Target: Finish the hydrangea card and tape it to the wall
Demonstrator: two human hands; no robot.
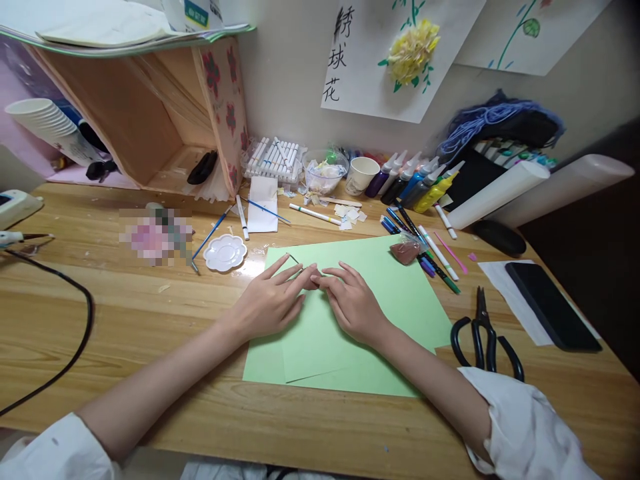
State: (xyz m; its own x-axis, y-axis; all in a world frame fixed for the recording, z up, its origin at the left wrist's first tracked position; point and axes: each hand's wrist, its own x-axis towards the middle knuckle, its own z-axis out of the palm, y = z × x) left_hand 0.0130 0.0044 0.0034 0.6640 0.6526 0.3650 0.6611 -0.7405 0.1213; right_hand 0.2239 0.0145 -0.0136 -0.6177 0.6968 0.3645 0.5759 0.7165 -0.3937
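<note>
My left hand (270, 299) and my right hand (356, 307) meet fingertip to fingertip over the light green paper (400, 313). Thumb and fingers of each are drawn together in a pinch. Between them is something small and brownish, mostly hidden, that I cannot make out. A thin dark stem-like piece (294, 259) pokes out just beyond the left fingers. The paper looks like overlapping sheets lying flat on the wooden table (190, 360). Near its upper right corner rests a small clear bag of reddish-brown material (406, 251).
A white flower-shaped palette (225, 253) and a blue brush (213, 232) lie left of the paper. Several markers (438, 252), black-handled scissors (484, 337) and a phone (553, 305) lie right. Behind stand paint bottles (415, 180), a paper cup (362, 176) and a cardboard box (225, 113).
</note>
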